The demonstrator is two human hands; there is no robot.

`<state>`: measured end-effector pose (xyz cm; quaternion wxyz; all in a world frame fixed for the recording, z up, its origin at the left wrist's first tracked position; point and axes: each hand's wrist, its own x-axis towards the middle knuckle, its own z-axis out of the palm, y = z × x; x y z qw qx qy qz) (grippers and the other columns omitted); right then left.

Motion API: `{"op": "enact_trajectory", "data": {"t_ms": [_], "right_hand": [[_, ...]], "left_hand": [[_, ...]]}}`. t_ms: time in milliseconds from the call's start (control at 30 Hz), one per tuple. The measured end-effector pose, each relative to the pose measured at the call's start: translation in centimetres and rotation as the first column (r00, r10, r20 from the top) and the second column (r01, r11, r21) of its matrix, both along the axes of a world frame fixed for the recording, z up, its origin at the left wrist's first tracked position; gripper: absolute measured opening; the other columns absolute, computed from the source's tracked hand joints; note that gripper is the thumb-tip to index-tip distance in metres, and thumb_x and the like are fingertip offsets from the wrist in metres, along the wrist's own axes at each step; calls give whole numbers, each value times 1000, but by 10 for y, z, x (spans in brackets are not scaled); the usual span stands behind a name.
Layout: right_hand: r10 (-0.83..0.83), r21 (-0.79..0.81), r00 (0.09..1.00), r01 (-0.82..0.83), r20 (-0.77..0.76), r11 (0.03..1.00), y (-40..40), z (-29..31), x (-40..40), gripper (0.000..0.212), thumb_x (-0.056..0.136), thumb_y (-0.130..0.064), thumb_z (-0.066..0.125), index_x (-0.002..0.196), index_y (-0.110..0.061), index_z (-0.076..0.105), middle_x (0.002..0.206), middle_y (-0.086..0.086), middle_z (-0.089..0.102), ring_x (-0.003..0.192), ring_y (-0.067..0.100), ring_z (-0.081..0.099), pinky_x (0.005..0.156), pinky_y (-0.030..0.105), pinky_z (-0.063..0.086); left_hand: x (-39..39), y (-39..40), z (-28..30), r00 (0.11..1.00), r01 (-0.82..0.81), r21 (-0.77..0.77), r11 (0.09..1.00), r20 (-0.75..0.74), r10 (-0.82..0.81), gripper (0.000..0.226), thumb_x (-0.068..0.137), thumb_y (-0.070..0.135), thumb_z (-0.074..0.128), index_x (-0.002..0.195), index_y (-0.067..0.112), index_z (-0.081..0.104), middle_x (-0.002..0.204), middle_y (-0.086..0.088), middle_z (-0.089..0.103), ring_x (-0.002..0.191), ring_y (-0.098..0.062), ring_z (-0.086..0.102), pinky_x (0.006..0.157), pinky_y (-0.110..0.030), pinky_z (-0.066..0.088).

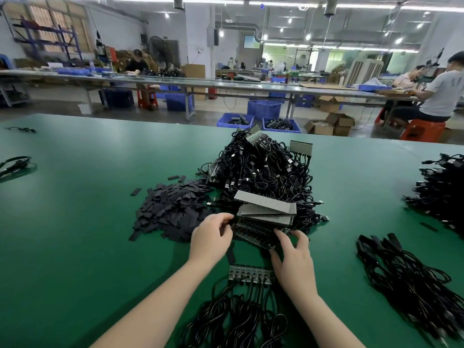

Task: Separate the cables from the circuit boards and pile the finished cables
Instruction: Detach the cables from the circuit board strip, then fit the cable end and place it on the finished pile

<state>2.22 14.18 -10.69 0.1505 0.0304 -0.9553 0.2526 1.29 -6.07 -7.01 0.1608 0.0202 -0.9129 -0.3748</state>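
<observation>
Circuit boards, stacked at the near foot of the big cable heap on my green worktop, run long-axis left to right, sloping nearer rightward. My left hand pinches the stack's left end; my right hand, fingers half-curled, grips the near right edge. A board with cables lies between my wrists.

No text, label, brand, number or sign can be read anywhere. The grey strip-shaped circuit boards heaped mid-tabletop show no legible print, and the boxes and crates beyond the far edge are too blurred.
</observation>
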Motion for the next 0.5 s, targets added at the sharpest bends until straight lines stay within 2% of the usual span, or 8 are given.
{"op": "enact_trajectory", "data": {"t_ms": [133,367,433,500], "right_hand": [[-3,-44,1000,2,-12,999,0,-5,0,51,96,-22,63,144,-25,50,148,14,34,101,31,62,91,41,50],[-15,-67,999,13,-30,998,1,-8,1,47,97,-20,60,144,-24,50,147,13,35,88,28,62,85,38,48],[-12,-77,999,9,-33,997,0,-8,1,46,98,-20,59,143,-24,51,146,13,35,87,31,61,83,39,48],[-14,-104,999,11,-33,995,0,-9,0,44,98,-21,58,142,-24,51,146,13,35,88,33,60,80,38,47]], "left_hand": [[-3,-23,-5,995,-57,-169,984,-86,43,31,91,17,55,119,27,65,121,11,63,101,-9,60,94,-40,48],[-21,-31,4,990,-59,-247,967,-136,25,35,93,24,56,127,27,58,128,8,59,118,-11,53,102,-42,38],[-28,-25,11,985,-41,-273,961,-172,-6,36,92,25,57,128,25,56,128,7,57,118,-13,53,101,-43,38],[-31,-16,19,980,-5,-295,955,-193,-55,29,92,24,57,121,22,59,119,6,59,107,-14,56,96,-41,44]]}}
